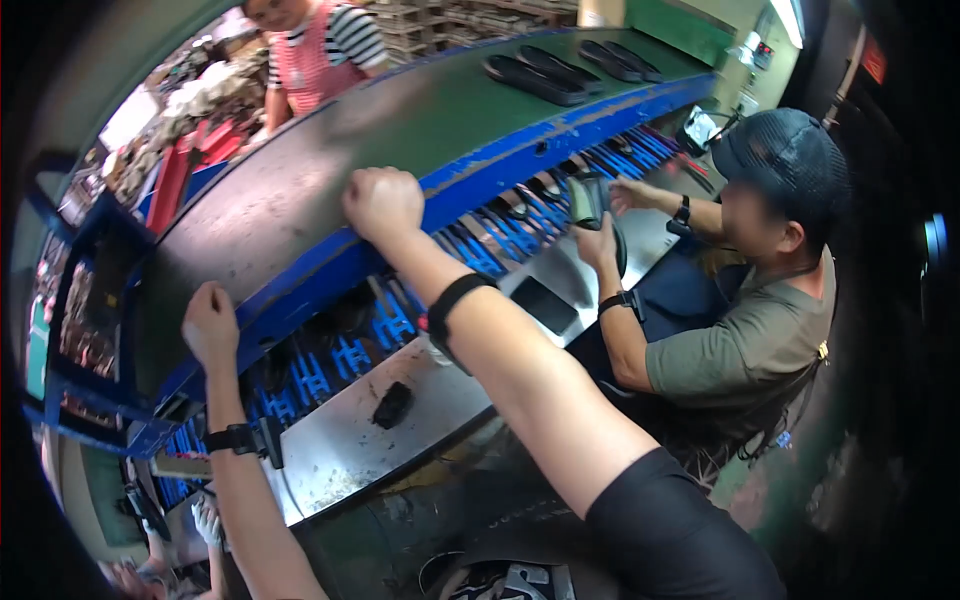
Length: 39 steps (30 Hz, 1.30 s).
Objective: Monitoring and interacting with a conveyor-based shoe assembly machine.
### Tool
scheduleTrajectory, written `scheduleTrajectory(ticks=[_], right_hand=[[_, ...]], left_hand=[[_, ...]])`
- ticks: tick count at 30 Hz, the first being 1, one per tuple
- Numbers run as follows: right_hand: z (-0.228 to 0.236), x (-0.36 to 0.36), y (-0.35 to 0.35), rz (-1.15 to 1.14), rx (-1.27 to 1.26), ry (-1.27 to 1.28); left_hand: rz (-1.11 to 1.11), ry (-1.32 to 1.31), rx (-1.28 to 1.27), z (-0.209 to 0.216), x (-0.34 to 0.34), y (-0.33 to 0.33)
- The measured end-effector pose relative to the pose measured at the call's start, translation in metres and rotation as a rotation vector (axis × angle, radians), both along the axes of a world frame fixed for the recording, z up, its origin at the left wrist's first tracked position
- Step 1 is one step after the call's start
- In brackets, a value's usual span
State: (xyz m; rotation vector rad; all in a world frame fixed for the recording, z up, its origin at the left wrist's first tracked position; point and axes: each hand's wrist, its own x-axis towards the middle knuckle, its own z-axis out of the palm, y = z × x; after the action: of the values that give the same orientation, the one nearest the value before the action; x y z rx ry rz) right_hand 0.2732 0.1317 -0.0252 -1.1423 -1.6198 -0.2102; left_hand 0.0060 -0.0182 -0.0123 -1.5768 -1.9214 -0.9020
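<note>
Along the blue front edge (330, 270) of the long conveyor, seen from the head camera, the person rests both hands. Their left hand (210, 325) sits curled over the edge lower down, fingers closed against it; the right hand (383, 203) is balled into a fist on the dark belt (300, 180) just above the same edge. Neither holds anything loose. That edge is the thing under both hands: painted metal, by its look rigid and fixed, chipped in places, best gripped over its top lip. Its long axis runs from lower left up to upper right, following the belt. Below it, blue racks (350, 355) and a steel shelf (400, 420) carry a small black piece (392, 404). To the right a seated co-worker in a cap handles a dark shoe part (588, 200) with both hands. Black soles (535, 80) lie on the belt's far end, near another person in a striped shirt.
</note>
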Motion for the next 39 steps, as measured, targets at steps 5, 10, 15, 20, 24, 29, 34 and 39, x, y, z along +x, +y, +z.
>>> scheduleTrajectory(ticks=[5, 10, 15, 20, 24, 29, 34, 39], right_hand=[[0.005, 0.025, -0.009, 0.031, -0.113, -0.075], [0.009, 0.013, -0.013, 0.037, -0.111, -0.109], [0.007, 0.014, -0.009, 0.061, -0.078, -0.073], [0.006, 0.013, -0.009, 0.057, -0.147, -0.104], [0.007, 0.017, -0.007, 0.068, -0.1, -0.07], [0.011, 0.015, -0.011, 0.077, -0.118, -0.073], [0.011, 0.017, -0.014, 0.065, -0.128, -0.089], [0.01, 0.012, -0.011, 0.048, -0.074, -0.077]], left_hand=[[-0.01, 0.062, 0.066, 0.0, 0.021, 0.008], [-0.011, -0.004, 0.068, 0.007, 0.016, -0.003], [-0.028, 0.0, 0.048, 0.009, 0.02, 0.0], [-0.04, 0.023, 0.053, 0.006, 0.016, -0.002], [0.0, 0.06, -0.015, 0.01, 0.02, 0.002], [-0.015, 0.025, -0.003, 0.009, 0.018, -0.001], [-0.023, 0.03, 0.019, 0.01, 0.021, 0.0], [-0.011, 0.012, 0.0, 0.013, 0.02, -0.002]])
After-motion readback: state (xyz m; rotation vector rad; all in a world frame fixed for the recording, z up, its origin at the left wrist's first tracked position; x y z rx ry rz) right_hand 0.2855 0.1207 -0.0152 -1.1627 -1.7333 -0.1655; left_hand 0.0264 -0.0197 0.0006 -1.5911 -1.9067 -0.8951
